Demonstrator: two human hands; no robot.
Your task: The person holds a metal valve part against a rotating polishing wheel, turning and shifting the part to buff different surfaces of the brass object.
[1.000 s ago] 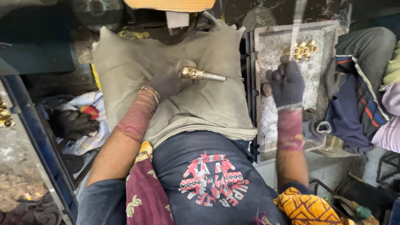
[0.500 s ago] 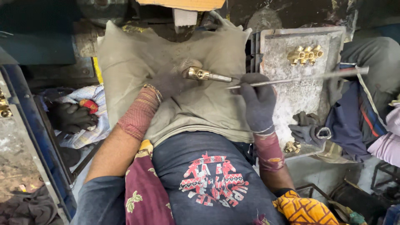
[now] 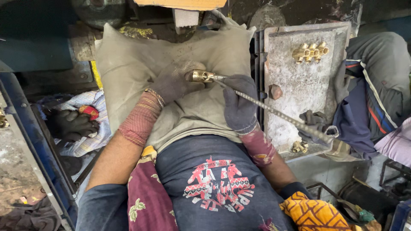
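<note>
Grimy and cramped, the workshop corner closes in around a padded grey cushion (image 3: 141,64) laid across the worker's lap, evidently there as a soft rest that keeps a small part from skidding. On it the left hand (image 3: 171,83), in a dusty grey glove, is closed around a brass fitting (image 3: 200,76), pinning it against the cushion so its open end faces the other hand. The right hand (image 3: 239,107), in a dark glove, is wrapped around a ribbed steel rod (image 3: 278,113), whose tip meets the mouth of the fitting while the long tail slants away over the metal tray (image 3: 299,85) to the side; held like that, the rod seems to serve as a lever or mandrel. The fitting is short, round-bodied and bright yellow, with a dark bore at its end. More brass fittings (image 3: 310,51) sit clustered near the tray's far edge, another pair (image 3: 299,146) at its near corner. A spare black glove (image 3: 70,125) lies on patterned cloth beside the left arm.
</note>
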